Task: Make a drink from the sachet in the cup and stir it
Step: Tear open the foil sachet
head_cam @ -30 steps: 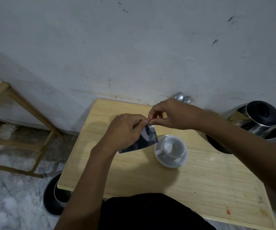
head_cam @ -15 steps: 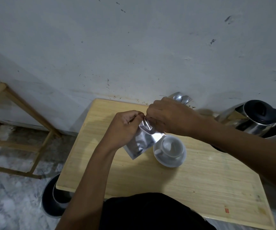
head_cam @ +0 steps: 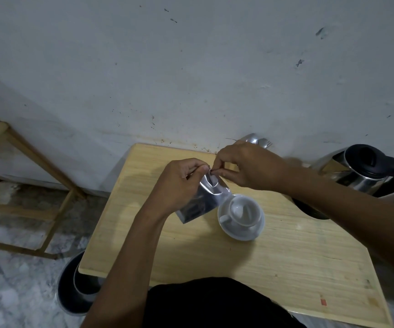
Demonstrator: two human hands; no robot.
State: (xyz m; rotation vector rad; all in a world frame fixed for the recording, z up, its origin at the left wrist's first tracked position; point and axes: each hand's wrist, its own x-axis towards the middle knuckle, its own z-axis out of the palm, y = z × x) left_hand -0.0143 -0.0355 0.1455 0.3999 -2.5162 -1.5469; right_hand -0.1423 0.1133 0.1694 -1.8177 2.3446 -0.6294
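Nearest: dark cloth fills the bottom edge, overlapping the near edge of the tabletop. The tabletop is pale wood with a small red mark near its near right corner. On the floor, under the near left corner, stands a round metal pot.

Both bare forearms reach forward over the wood.

Left grip: fingers curled, thumb and fingertips pinching the top edge of the sachet.

Sachet: silver foil, held above the tabletop and clear of it. It hangs tilted, with its lower corner pointing near and left. It is just left of the cup, and its right edge overlaps the saucer in this view. Cannot tell whether the top is torn open.

Cup: white, upright on the white saucer at mid-tabletop, handle toward the near left, white inside showing.

Right grip: thumb and forefinger pinch the sachet's top corner, almost touching the left fingertips. The other fingers are curled.

A dark round shape sits at the right edge, partly hidden by the right forearm. Cannot tell what it is.

Farther right is a steel kettle with a black lid and handle. Metal cutlery shows just behind the right grip, against the wall. The wall is grey-white and scuffed. A wooden frame stands at far left.
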